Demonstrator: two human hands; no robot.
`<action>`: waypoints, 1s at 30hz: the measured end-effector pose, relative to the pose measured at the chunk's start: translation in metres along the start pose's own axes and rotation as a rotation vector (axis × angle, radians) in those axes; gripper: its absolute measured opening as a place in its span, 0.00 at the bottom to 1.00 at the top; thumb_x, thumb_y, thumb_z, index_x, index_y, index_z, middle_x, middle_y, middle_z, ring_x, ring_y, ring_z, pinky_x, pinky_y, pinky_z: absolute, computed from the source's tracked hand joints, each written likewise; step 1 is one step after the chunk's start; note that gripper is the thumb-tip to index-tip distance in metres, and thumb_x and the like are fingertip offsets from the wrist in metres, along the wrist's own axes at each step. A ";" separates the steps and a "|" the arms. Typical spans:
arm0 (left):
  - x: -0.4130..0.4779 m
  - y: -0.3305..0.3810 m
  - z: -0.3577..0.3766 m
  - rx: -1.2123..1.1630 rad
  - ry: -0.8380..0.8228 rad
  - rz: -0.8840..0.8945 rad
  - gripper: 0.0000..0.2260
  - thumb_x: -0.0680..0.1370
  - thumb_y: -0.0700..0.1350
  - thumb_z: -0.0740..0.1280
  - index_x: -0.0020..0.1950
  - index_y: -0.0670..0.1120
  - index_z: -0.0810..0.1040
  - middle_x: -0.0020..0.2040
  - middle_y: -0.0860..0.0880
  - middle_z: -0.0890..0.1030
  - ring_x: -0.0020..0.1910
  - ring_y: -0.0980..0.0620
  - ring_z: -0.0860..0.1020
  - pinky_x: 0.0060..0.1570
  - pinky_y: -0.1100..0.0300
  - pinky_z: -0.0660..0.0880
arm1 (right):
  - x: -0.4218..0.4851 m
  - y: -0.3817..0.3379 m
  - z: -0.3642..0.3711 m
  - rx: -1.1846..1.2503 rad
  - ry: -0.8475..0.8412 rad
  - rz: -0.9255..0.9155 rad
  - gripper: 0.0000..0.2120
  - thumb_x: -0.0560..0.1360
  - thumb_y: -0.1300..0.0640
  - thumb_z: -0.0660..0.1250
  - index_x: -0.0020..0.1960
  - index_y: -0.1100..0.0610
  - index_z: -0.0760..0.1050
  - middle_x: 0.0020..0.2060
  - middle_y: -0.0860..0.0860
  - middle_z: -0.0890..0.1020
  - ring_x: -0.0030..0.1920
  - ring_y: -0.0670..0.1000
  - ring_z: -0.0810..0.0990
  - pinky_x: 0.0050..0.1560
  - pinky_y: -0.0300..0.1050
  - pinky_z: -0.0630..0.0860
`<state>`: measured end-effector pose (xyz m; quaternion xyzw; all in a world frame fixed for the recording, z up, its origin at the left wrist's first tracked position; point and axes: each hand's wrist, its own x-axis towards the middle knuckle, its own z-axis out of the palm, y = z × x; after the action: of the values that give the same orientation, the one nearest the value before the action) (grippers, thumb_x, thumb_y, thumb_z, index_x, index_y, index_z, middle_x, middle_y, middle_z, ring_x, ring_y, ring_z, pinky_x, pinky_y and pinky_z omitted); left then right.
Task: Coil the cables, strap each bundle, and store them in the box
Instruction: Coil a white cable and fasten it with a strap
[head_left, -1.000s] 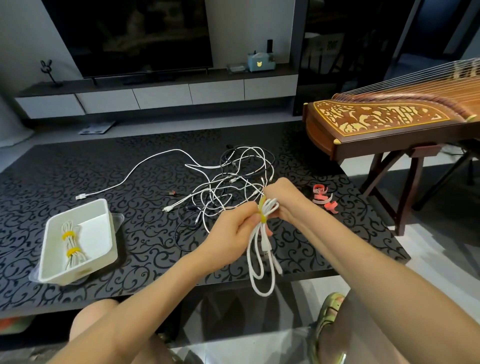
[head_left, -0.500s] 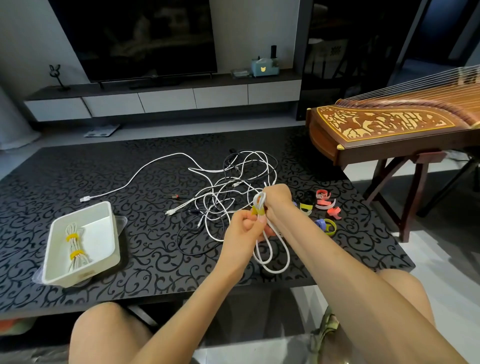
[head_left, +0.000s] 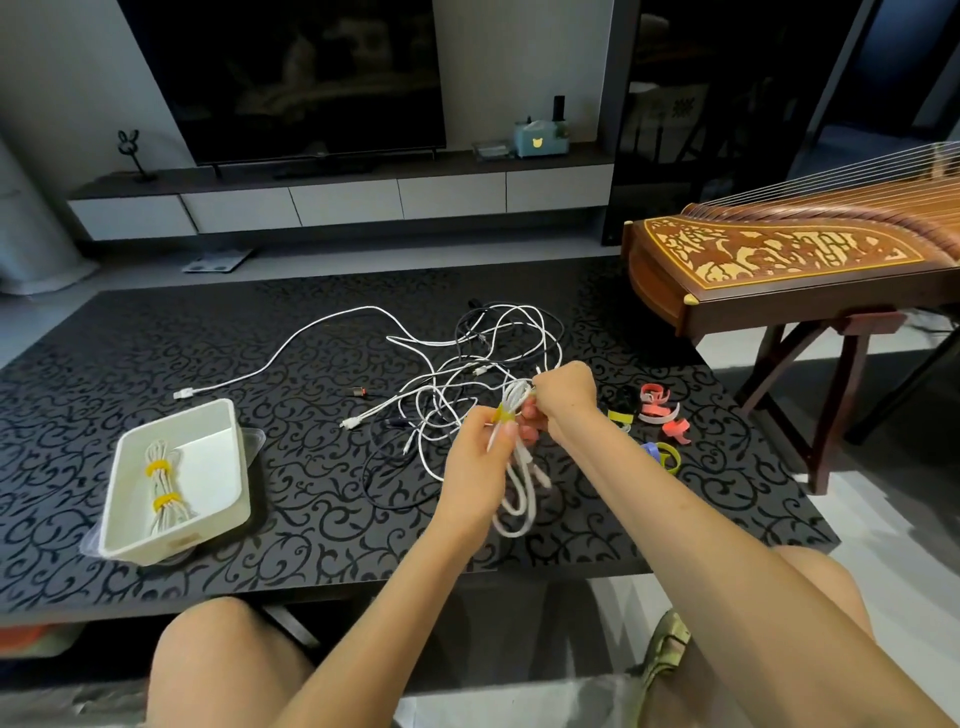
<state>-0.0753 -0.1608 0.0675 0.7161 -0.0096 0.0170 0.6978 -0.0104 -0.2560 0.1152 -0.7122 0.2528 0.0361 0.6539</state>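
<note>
Coiled white cable (head_left: 519, 499) was held in the air, well to the right of the box (head_left: 176, 540) and nearer the person than the box's far rim. Its loops hung down limp from a gathered neck. A yellow strap (head_left: 503, 414) sat round that neck. Left hand (head_left: 480, 457): fingers curled, pinching the coil just below the strap. Right hand (head_left: 563, 397): fingers curled in tight on the top of the coil beside the strap. Could not tell which fingers held the strap's tail, nor whether it was closed. One strapped bundle (head_left: 163, 486) with two yellow ties lay inside the box, along its left wall. Loose tangle (head_left: 467, 364) of white and dark cables lay right of the box and beyond it. Spare straps (head_left: 657, 410) lay farther right again, well apart from the box. Judgement on handling: the cable looked light, soft and smooth-jacketed, so the loops would likely spring apart or slide if the neck were let go before the strap closed. Best hold: pinch at the strapped neck with all turns gathered, not by a hanging loop or a plug end. Not fragile, though sharp kinks near the plugs seemed worth avoiding. Step in hand: probably fastening the strap; boxing not yet done.
</note>
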 end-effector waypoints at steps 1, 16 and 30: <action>0.001 -0.001 -0.004 -0.071 0.002 -0.044 0.06 0.82 0.42 0.59 0.51 0.40 0.73 0.44 0.46 0.83 0.44 0.50 0.83 0.50 0.55 0.78 | 0.000 0.001 -0.001 -0.009 -0.046 0.014 0.10 0.77 0.71 0.53 0.39 0.64 0.67 0.27 0.58 0.71 0.18 0.52 0.69 0.18 0.39 0.68; 0.004 0.015 -0.040 -0.805 0.010 -0.325 0.09 0.81 0.40 0.58 0.48 0.40 0.77 0.29 0.48 0.73 0.23 0.56 0.71 0.29 0.65 0.74 | -0.018 0.026 -0.028 -0.261 -0.343 -0.312 0.13 0.78 0.59 0.64 0.35 0.60 0.75 0.31 0.56 0.77 0.27 0.47 0.77 0.28 0.36 0.76; 0.018 0.025 -0.039 -0.879 0.115 -0.325 0.13 0.77 0.35 0.60 0.34 0.39 0.77 0.25 0.49 0.68 0.20 0.57 0.64 0.21 0.68 0.64 | -0.081 0.054 -0.017 -0.634 -0.085 -0.946 0.15 0.75 0.57 0.66 0.31 0.60 0.75 0.25 0.47 0.72 0.30 0.50 0.72 0.34 0.45 0.66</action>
<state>-0.0590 -0.1227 0.0946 0.3430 0.1348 -0.0586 0.9278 -0.1077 -0.2477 0.0999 -0.9071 -0.1434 -0.1579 0.3629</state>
